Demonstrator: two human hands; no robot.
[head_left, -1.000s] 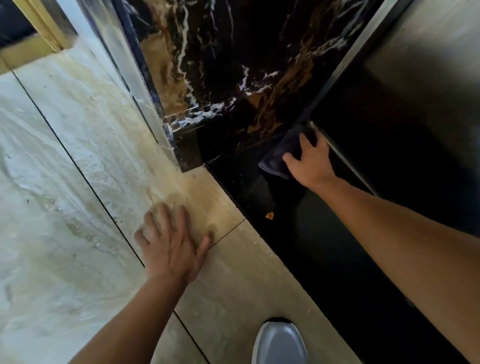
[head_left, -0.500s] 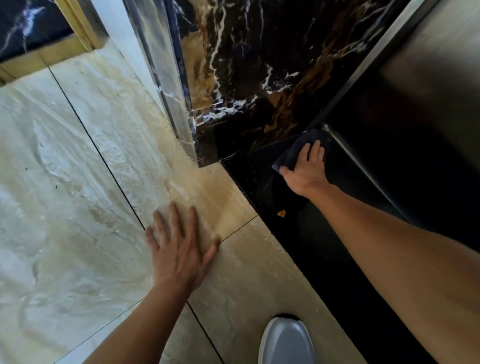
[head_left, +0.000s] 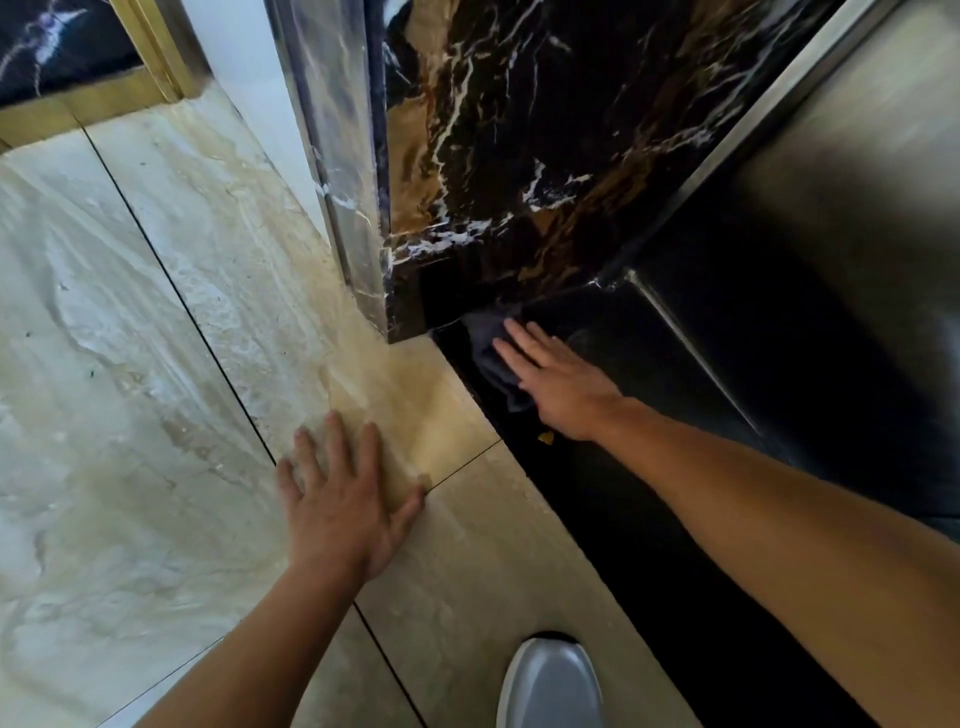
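Note:
My right hand (head_left: 558, 379) lies flat with straight fingers on a dark grey cloth (head_left: 493, 358), pressing it onto the black polished floor strip (head_left: 649, 519) near the corner of the black marble wall (head_left: 519, 156). Much of the cloth is hidden under the hand. My left hand (head_left: 343, 499) rests palm down, fingers spread, on the beige marble floor (head_left: 156, 364).
A metal door panel (head_left: 857, 260) rises at the right behind a metal edge. A small orange speck (head_left: 545, 438) lies on the black strip by my right wrist. A grey shoe tip (head_left: 550, 686) shows at the bottom. Gold trim (head_left: 150, 57) runs at the top left.
My right hand has slid the cloth left along the black strip toward the marble wall's corner, and its fingers now lie straighter. The left hand stays planted on the floor.

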